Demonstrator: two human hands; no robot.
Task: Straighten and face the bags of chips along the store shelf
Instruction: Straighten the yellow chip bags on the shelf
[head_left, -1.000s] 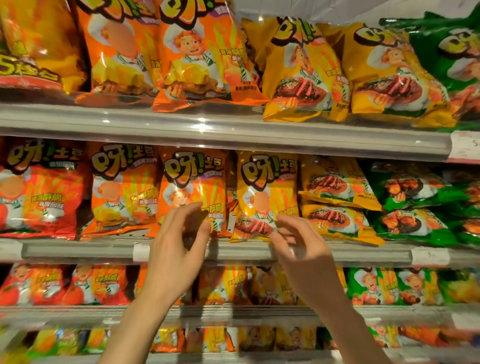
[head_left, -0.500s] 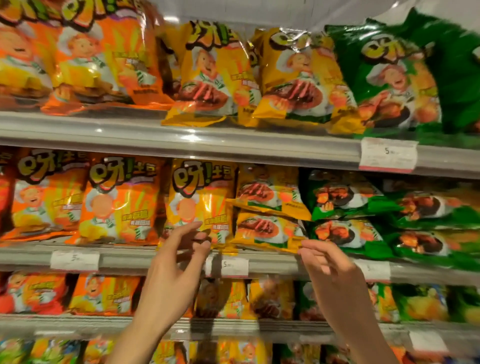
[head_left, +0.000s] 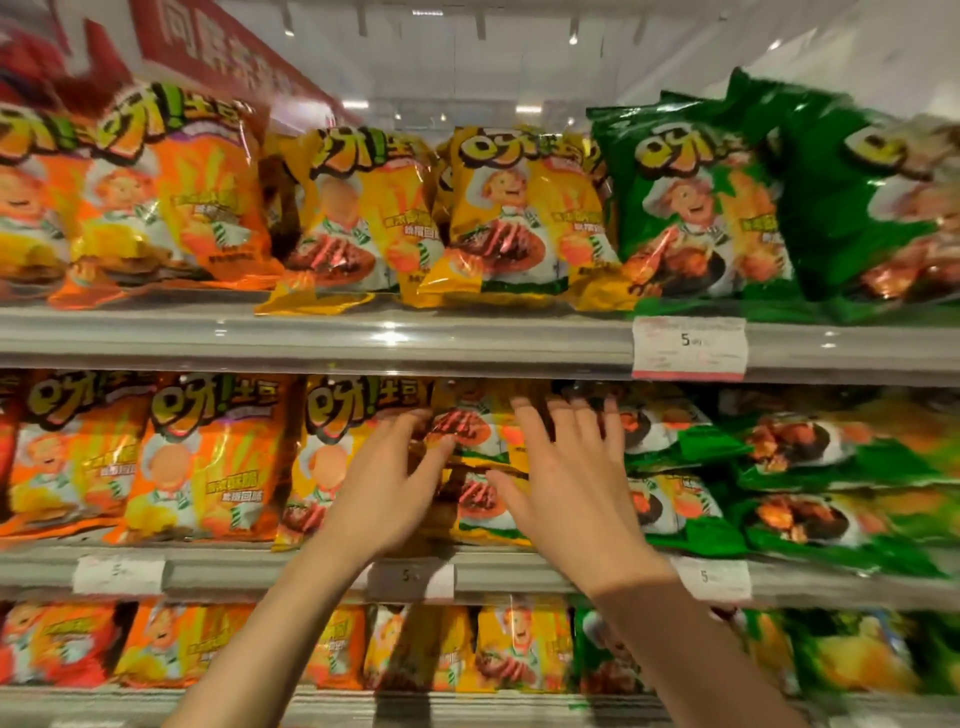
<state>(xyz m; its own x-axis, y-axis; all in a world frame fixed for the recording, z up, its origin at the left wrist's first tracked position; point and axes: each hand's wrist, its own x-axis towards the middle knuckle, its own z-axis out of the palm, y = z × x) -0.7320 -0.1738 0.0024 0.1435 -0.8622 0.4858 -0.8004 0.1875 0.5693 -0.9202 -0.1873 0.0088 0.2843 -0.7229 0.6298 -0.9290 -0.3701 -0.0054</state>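
Two yellow chip bags lie flat, one on the other, on the middle shelf (head_left: 519, 569): the upper bag (head_left: 470, 428) and the lower bag (head_left: 480, 506). My left hand (head_left: 387, 486) reaches in at their left side, fingers spread, tips near the upper bag. My right hand (head_left: 566, 478) spreads its straight fingers over the right part of the stack; whether it touches is unclear. An upright yellow bag (head_left: 332, 452) stands just left of the stack. Neither hand grips anything.
Upright orange bags (head_left: 208, 457) fill the middle shelf's left; flat green bags (head_left: 810, 483) are stacked at its right. The top shelf (head_left: 363, 338) holds standing orange, yellow and green bags. Price tags (head_left: 688, 347) hang on the rails. A lower shelf holds more bags.
The view has shifted right and closer. Both hands have risen from the shelf rail and reached forward onto the stacked yellow bags, fingers now spread.
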